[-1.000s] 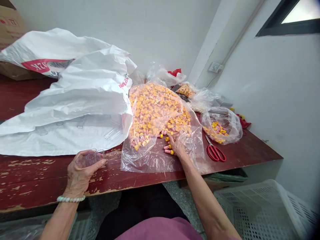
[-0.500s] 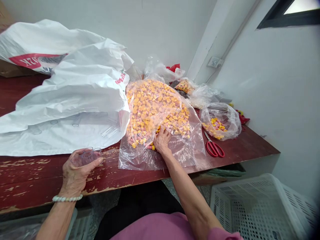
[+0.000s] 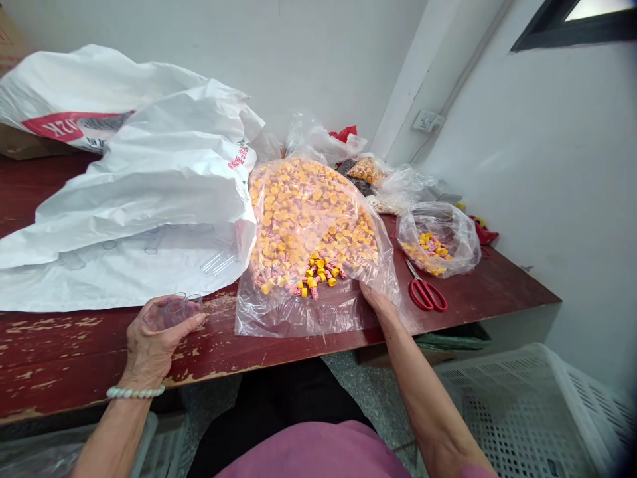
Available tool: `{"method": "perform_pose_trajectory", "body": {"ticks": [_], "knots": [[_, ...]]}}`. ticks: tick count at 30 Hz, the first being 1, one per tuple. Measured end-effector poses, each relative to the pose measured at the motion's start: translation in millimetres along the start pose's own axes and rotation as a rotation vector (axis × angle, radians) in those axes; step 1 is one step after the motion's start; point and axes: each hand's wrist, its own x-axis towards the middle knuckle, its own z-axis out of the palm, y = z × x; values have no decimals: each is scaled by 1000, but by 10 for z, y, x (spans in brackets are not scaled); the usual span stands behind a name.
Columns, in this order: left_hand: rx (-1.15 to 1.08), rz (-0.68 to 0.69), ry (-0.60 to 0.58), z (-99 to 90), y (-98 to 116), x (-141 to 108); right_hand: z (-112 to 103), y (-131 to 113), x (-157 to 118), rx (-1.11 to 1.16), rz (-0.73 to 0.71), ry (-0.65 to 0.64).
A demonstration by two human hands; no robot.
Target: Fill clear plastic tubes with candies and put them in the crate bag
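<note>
Fingers (image 3: 190,326) of left hand (image 3: 155,337) clamp at least two clear tubes (image 3: 174,309); right hand (image 3: 379,302) touches one bag (image 3: 318,321), grip impossible to tell.

The bag (image 3: 279,322) of capped pieces (image 3: 318,271) lies between sack (image 3: 149,156) and scissors (image 3: 421,284)

Pale walls (image 3: 323,53) meet behind a red table (image 3: 502,289) (paint chipped).

Red-handled scissors (image 3: 424,287) lie on the worn, dark red counter (image 3: 512,292), near a small clear bag (image 3: 465,232). Below stands a white perforated plastic crate (image 3: 507,425). A socket (image 3: 428,121) is fixed to the pale wall (image 3: 547,166), beneath a dark-framed window (image 3: 572,26); a cardboard box (image 3: 12,43) shows far left.
</note>
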Motion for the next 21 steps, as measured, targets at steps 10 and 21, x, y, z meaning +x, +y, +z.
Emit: {"method": "perform_pose_trajectory", "body": {"ticks": [10, 21], "knots": [[-25, 38, -7, -19, -43, 11, 594, -500, 44, -71, 60, 93], [53, 86, -61, 118, -41, -442, 182, -397, -218, -21, -56, 143]]}}
